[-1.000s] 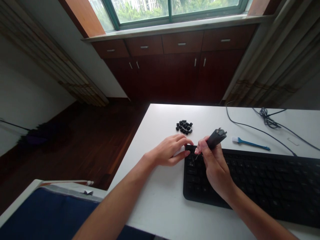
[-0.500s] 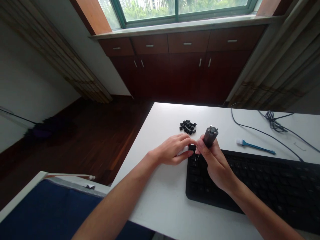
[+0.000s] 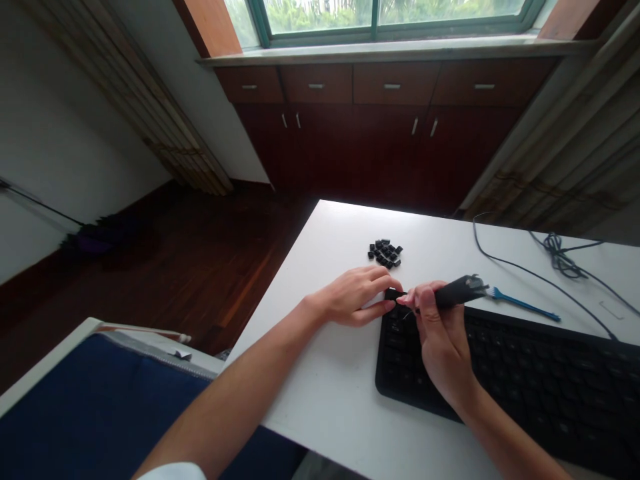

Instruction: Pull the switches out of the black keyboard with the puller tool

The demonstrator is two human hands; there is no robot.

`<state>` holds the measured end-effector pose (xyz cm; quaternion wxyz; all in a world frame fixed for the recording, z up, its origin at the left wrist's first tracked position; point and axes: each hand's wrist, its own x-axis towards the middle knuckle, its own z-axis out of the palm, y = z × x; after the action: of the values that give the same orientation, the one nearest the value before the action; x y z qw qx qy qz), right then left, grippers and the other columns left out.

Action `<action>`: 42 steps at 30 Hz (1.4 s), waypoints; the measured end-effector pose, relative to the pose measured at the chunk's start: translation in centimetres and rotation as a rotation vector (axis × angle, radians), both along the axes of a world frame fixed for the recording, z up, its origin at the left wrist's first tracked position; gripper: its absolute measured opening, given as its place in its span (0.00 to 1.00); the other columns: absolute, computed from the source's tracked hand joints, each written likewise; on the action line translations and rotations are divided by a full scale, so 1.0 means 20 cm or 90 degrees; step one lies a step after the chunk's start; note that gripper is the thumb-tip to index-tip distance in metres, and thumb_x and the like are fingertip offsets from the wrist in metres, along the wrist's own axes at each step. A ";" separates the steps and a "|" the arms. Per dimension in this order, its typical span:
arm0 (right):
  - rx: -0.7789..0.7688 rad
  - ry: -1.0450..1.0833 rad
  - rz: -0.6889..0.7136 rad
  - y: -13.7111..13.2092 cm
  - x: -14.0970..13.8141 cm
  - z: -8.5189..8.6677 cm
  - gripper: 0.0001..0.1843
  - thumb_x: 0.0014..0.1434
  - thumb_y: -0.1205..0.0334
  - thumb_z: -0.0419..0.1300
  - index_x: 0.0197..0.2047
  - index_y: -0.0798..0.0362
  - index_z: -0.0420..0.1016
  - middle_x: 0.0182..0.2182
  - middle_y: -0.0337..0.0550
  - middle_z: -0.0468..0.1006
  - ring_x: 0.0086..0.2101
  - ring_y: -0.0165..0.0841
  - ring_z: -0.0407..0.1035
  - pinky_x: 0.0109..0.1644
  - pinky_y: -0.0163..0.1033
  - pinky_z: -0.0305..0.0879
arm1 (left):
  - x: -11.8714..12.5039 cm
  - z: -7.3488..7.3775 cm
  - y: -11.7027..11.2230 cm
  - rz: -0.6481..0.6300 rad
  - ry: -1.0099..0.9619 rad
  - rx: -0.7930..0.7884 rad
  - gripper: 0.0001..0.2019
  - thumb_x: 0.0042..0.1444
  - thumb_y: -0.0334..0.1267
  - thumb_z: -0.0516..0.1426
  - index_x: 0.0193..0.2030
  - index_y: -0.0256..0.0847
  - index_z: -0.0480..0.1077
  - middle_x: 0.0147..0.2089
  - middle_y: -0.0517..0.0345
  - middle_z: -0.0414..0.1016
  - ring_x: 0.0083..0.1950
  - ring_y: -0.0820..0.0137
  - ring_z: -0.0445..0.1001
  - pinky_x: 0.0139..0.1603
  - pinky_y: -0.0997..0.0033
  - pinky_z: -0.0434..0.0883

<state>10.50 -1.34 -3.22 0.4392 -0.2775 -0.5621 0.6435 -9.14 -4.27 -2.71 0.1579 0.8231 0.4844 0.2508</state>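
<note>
Head view: the left hand (image 3: pixel 353 297) is curling its fingers and pinching a small black keycap (image 3: pixel 394 294), while the right hand (image 3: pixel 440 340) is closing around a black plastic wire keycap puller (image 3: pixel 460 291), now lying almost level instead of upright. Nearby, a loose pile of keycaps (image 3: pixel 385 253), a matte black keyboard (image 3: pixel 550 380), a blue brush (image 3: pixel 525 307) and a dark cable (image 3: pixel 563 265) are resting on a white table (image 3: pixel 320 400).

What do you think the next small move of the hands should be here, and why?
Probably the left hand should draw the keycap away from the black tool in the right hand and set it on the pile of keycaps. Its fingertips are already at the cap, and the pile lies just beyond them.
</note>
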 end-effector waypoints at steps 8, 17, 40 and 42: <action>-0.016 0.001 -0.005 0.00 0.00 0.01 0.07 0.69 0.52 0.56 0.42 0.44 0.67 0.37 0.38 0.67 0.43 0.36 0.68 0.58 0.50 0.63 | 0.05 -0.01 -0.01 0.035 0.026 0.035 0.28 0.59 0.60 0.57 0.55 0.38 0.68 0.46 0.46 0.73 0.46 0.58 0.70 0.47 0.58 0.72; -0.050 0.027 0.035 0.03 0.00 0.03 0.09 0.68 0.50 0.57 0.41 0.45 0.67 0.34 0.38 0.67 0.40 0.36 0.70 0.51 0.48 0.68 | 0.10 -0.02 -0.01 0.065 0.006 0.051 0.19 0.59 0.50 0.57 0.50 0.38 0.69 0.46 0.48 0.72 0.46 0.61 0.69 0.48 0.60 0.72; 0.087 -0.128 0.402 0.24 -0.11 0.12 0.28 0.65 0.40 0.57 0.23 0.53 0.73 0.21 0.40 0.75 0.25 0.33 0.72 0.32 0.39 0.69 | 0.05 -0.03 0.01 -0.024 -0.021 0.024 0.09 0.51 0.37 0.58 0.25 0.41 0.62 0.40 0.50 0.72 0.43 0.60 0.70 0.49 0.56 0.72; 0.099 -0.139 0.398 0.23 -0.12 0.12 0.31 0.65 0.39 0.55 0.20 0.52 0.71 0.18 0.40 0.73 0.22 0.31 0.70 0.31 0.38 0.68 | 0.02 -0.02 0.01 -0.058 -0.042 0.020 0.09 0.54 0.41 0.56 0.27 0.40 0.64 0.41 0.49 0.72 0.44 0.59 0.70 0.50 0.54 0.71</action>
<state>8.11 3.35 -0.84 0.1780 -0.1244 -0.7111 0.6687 -8.75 -4.16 -3.07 0.1720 0.8379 0.4373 0.2777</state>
